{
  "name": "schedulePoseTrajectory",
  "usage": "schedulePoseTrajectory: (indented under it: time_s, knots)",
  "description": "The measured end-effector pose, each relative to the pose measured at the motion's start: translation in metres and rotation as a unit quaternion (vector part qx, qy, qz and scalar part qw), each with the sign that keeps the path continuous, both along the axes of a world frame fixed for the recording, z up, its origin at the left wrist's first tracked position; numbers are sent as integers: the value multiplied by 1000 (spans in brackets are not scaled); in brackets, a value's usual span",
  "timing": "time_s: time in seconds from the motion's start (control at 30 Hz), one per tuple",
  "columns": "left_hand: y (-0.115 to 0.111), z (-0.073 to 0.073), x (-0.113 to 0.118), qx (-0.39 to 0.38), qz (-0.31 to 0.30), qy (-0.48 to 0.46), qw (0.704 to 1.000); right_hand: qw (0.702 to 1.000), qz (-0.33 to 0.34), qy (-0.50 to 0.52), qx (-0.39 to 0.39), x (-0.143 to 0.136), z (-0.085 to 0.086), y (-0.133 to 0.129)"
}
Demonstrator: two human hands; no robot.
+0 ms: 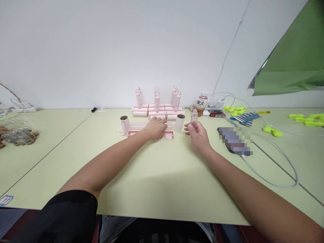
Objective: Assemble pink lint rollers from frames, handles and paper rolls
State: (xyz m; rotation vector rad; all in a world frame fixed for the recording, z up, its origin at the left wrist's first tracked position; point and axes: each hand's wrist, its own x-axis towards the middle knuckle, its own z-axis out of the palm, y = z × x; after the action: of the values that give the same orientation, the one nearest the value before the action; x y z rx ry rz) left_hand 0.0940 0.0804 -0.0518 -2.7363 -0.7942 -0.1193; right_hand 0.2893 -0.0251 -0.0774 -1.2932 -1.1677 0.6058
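Observation:
My left hand (156, 128) reaches over an open pink case (132, 134), its fingers bent down among the pink parts; what they grip is hidden. Behind that case lies its translucent lid (136, 124), and a round pink disc (168, 136) shows at its right end. A white paper roll (179, 123) stands between my two hands. My right hand (199, 134) is curled, with a clear pink tube (194, 115) rising above its fingers. On the left stands another white roll (125, 123), a pink piece with a heart-shaped ring (122, 132) leaning by it.
Behind are stacked pink-and-white rollers (140, 114), with several upright pink tubes (157, 102) on them. A drink bottle (201, 104) stands at the back. Right are a phone (234, 141) on a white cable (283, 185) and yellow-green pieces (272, 131). Bagged items (21, 135) lie left.

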Motion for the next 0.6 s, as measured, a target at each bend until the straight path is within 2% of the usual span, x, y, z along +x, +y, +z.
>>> schedulePoseTrajectory:
  time_s: [0.07, 0.13, 0.23, 0.27, 0.33, 0.4, 0.47, 0.53, 0.6]
  knots:
    - [-6, 2, 0, 8, 1, -24, 1000, 999, 14, -50, 1, 1, 6, -7]
    - [-18, 4, -2, 26, 0, -73, 997, 992, 0, -127, -17, 1, 10, -12]
    - [-54, 4, -7, 48, -10, -156, 986, 970, -9, -237, -58, -2, 18, -20]
    - [-69, 3, -10, 48, -22, -174, 983, 963, 10, -260, -75, -5, 21, -23]
    - [-97, 0, -16, 47, -64, -188, 979, 948, 97, -284, -104, -12, 28, -32]
    - [-118, -5, -23, 36, -85, -189, 978, 927, 234, -270, -118, -21, 36, -42]
    - [-126, -10, -31, 12, -77, -169, 983, 902, 350, -206, -145, -28, 42, -49]
    - [-124, -12, -38, -3, -42, -141, 989, 895, 379, -129, -194, -31, 44, -52]
    - [-117, -13, -44, 3, 3, -128, 992, 901, 351, -67, -245, -32, 42, -51]
